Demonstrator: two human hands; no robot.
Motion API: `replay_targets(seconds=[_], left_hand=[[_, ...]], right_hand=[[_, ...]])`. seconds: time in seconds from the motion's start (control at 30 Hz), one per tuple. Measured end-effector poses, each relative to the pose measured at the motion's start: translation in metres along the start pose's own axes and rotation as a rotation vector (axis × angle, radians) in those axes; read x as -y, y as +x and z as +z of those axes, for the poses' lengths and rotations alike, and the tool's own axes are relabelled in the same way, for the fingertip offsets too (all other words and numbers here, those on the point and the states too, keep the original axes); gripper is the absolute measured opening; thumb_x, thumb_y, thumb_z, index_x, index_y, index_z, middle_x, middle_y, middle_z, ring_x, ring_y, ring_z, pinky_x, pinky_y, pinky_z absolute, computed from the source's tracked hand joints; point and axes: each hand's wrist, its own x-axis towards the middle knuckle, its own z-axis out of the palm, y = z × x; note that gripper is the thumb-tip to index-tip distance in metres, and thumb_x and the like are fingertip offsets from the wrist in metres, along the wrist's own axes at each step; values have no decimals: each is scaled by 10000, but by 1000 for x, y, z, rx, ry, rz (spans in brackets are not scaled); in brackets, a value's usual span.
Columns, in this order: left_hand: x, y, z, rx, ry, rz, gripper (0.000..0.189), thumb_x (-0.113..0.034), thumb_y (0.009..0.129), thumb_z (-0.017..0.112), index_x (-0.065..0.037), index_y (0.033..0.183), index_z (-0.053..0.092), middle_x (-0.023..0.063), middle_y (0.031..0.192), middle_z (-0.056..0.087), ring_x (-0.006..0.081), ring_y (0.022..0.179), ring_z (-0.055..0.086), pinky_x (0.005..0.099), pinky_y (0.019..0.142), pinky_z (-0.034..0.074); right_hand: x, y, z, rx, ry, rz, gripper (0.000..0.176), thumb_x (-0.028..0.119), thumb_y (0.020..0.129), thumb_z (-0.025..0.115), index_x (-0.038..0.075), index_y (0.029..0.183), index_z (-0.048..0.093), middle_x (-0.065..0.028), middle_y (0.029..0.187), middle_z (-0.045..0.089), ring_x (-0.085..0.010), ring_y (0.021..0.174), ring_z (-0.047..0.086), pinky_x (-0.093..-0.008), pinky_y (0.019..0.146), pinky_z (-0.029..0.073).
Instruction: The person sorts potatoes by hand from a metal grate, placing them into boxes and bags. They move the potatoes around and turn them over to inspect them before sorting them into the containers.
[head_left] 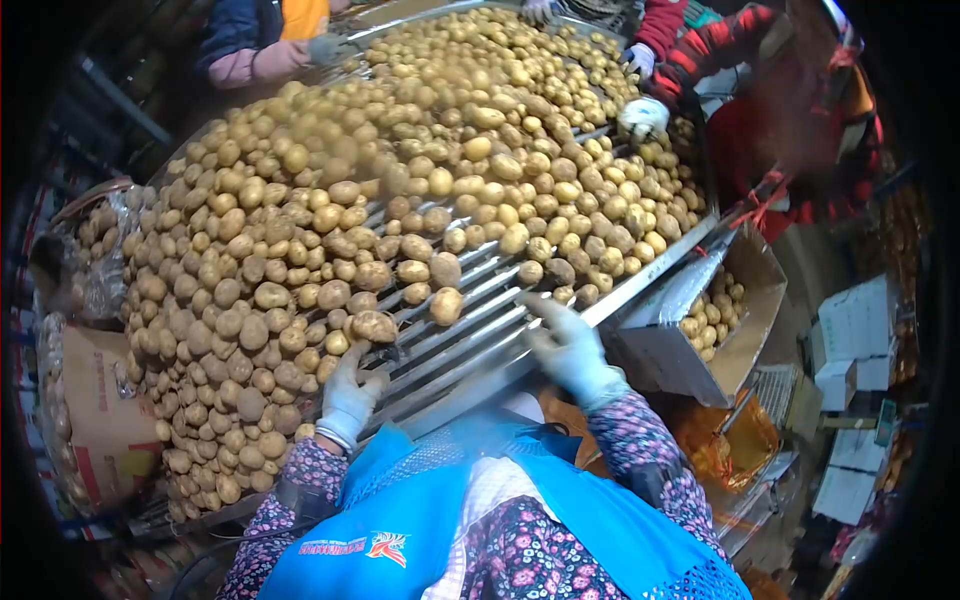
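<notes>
Potatoes (300, 220) lie heaped over a slatted metal table (450, 345), with bare slats showing near its front edge. My left hand (352, 395), in a pale glove, is at the front of the heap, its fingers spread and touching or just beside a potato (374, 326); nothing is visibly gripped. My right hand (570, 350), also gloved, is over the bare slats by the front rim. Its fingers are apart and hold nothing. A single larger potato (446, 306) lies on the slats between the two hands.
Gloved hands of other people (643, 118) reach onto the table at the back and right. An open cardboard box (745, 330) with potatoes stands below the right rim. At the left are a brown carton (100, 400) and a plastic-lined bag (100, 250). White boxes (855, 330) stand far right.
</notes>
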Motion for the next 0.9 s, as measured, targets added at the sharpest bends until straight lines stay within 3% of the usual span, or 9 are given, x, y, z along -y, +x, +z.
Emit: replay_targets(seconds=[0.07,0.1,0.23,0.37,0.4,0.57,0.67,0.83,0.9], left_hand=[[1,0,2,-94,195,54,855,-167,753,757,-47,1484,330,207,1092,678,291,952,671,371,865,511],[-19,0,2,-106,277,18,942,-209,737,782,-53,1512,268,234,1124,664,337,983,666,404,890,506],[-65,36,-3,-32,567,-156,1129,-360,685,820,-66,1539,143,292,1162,618,412,1024,638,450,894,506],[-93,81,27,157,671,-123,1232,-412,653,837,-19,1546,85,309,1262,562,399,1069,622,439,892,516],[-85,89,48,82,728,-12,1258,-433,660,851,-25,1550,62,299,1217,549,383,971,646,423,843,540],[-126,147,88,114,561,117,1251,-393,665,850,-37,1553,43,310,1330,461,392,1083,620,432,900,524],[-151,176,106,230,681,75,1223,-350,677,836,-20,1550,46,313,1363,459,412,1161,574,423,961,503],[-177,200,130,324,700,35,1228,-493,712,790,35,1539,51,343,1381,442,375,1111,629,412,920,532],[-174,208,151,213,671,223,1096,-457,749,767,37,1512,155,325,1307,493,366,1048,657,411,864,557]], right_hand=[[20,25,32,228,-505,-422,566,95,785,685,94,1333,542,-128,1335,563,-316,1270,510,-466,1095,382],[27,33,47,338,-668,-464,620,98,790,682,123,1385,505,-121,1465,453,-352,1370,398,-504,1154,296],[24,64,83,441,-941,-700,676,259,796,680,198,1433,465,-112,1526,387,-327,1433,320,-629,1160,190],[2,88,68,401,-893,-712,602,329,812,659,217,1385,512,-91,1506,414,-332,1424,330,-666,1133,198],[-8,94,60,351,-838,-693,550,364,813,649,208,1332,555,-84,1474,442,-332,1422,334,-677,1116,215],[-37,127,14,396,-960,-671,324,241,892,540,292,1201,623,2,1493,405,-360,1348,389,-691,1088,247],[-53,138,3,388,-875,-701,330,256,855,579,320,1174,629,21,1511,383,-343,1341,391,-715,1077,243],[-71,163,-31,332,-906,-802,306,269,770,620,312,1069,666,29,1468,454,-345,1310,422,-721,1069,254],[-96,175,-39,254,-948,-811,295,263,753,632,310,1042,670,35,1443,481,-345,1310,419,-719,1065,258]])
